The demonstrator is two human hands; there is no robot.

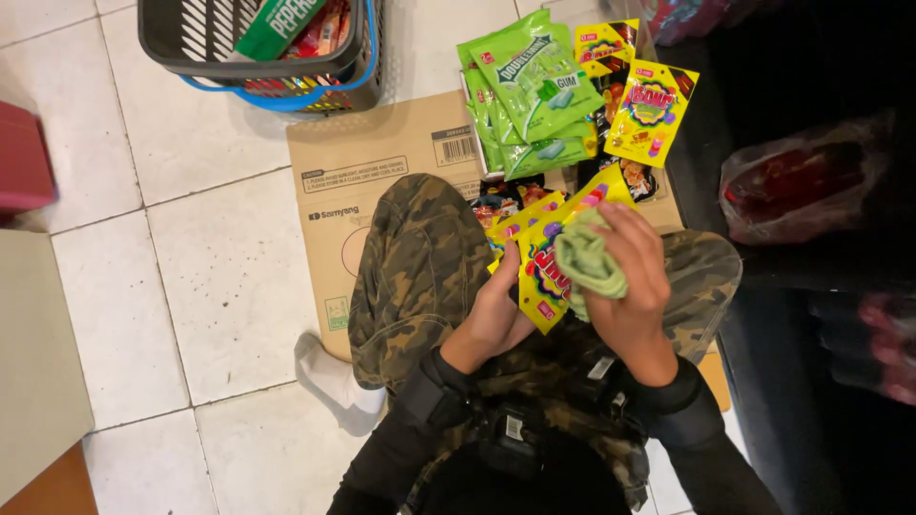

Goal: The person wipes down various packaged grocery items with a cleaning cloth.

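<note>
The floor (191, 277) is laid with large white glossy tiles with grey grout lines, filling the left and middle of the frame, and a flattened brown cardboard box (382, 162) lies on it at the centre. At the top left stands a dark plastic basket (172, 43) with a blue handle, a red block (21, 157) sits at the left edge, and a pale beige panel (38, 362) fills the lower left. The right side of the frame is dark and shadowed, with a clear plastic bag (801, 186) of red contents showing there.

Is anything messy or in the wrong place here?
Yes. The green gum packets and yellow candy bags lie loosely heaped, overlapping and tilted, on flattened cardboard on the floor. Nothing looks torn or spilled.
</note>
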